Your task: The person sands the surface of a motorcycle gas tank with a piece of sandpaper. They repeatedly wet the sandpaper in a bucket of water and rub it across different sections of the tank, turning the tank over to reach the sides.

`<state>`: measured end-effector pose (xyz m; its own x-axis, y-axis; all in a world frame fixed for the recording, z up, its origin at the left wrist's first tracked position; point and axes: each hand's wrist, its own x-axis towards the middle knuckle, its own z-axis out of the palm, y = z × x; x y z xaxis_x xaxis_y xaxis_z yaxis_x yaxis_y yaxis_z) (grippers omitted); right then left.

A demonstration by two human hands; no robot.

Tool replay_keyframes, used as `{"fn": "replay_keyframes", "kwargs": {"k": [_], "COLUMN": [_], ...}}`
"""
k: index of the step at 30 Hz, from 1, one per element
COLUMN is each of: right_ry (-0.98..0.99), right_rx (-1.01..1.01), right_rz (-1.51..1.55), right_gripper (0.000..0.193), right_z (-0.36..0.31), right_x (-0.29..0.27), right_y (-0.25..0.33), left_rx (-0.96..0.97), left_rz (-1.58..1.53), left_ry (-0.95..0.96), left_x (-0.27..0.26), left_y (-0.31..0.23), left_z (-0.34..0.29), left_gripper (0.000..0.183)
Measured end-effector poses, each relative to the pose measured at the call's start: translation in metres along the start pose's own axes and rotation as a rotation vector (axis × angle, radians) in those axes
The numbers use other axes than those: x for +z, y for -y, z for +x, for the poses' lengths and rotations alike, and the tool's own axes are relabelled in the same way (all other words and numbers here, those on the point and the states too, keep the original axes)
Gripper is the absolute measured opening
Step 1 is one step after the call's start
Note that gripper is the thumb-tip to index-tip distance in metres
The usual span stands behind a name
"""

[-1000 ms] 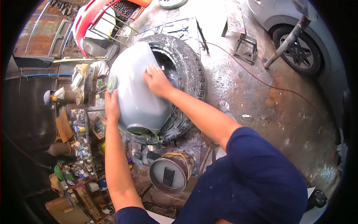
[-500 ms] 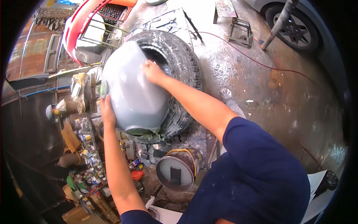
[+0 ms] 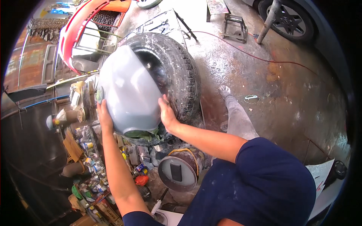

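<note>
Wet-looking workshop floor (image 3: 286, 88) spreads beyond a tyre (image 3: 183, 64) bearing a glossy grey panel (image 3: 128, 88). Remotely, I see the left hand (image 3: 105, 116) nearly flat along its left edge, the right hand (image 3: 168, 116) half-curled at the right; I cannot tell whether right fingers hook under. Uneven pressure, I judge, could skid the panel off the rounded tyre. Against the earlier frame, the right hand sits lower on that edge.

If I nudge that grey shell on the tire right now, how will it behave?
The grey shell is probably stiff: its smooth dome shows no sag between the left hand and right hand. Its glossy face may be slippery. Lying over the rounded tire, it could rock or slide.
</note>
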<state>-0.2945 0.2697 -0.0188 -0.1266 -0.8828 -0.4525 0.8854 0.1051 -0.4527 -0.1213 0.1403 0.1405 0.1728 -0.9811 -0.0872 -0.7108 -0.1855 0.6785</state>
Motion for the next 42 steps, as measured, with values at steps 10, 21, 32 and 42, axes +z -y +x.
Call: {"fn": "replay_keyframes", "kwargs": {"k": [10,21,32,42], "right_ry": [0.144,0.527,0.436,0.604], "right_rx": [-0.044,-0.453,-0.534,-0.696], "right_rz": [-0.099,-0.908,-1.289,-1.347], "right_gripper": [0.058,0.068,0.070,0.068], "right_z": [-0.108,-0.083,0.095,0.042], "right_x": [0.015,0.010,0.115,0.097], "right_y": [-0.012,0.094,0.107,0.082], "left_rx": [0.066,0.186,0.088,0.032], "left_rz": [0.050,0.232,0.363,0.368], "left_ry": [0.009,-0.122,-0.107,-0.211], "left_x": [0.003,0.000,0.028,0.004], "left_y": [0.004,0.007,-0.025,-0.016], "left_z": [0.006,0.008,0.004,-0.013], "left_gripper": [0.085,0.081,0.087,0.079]}}
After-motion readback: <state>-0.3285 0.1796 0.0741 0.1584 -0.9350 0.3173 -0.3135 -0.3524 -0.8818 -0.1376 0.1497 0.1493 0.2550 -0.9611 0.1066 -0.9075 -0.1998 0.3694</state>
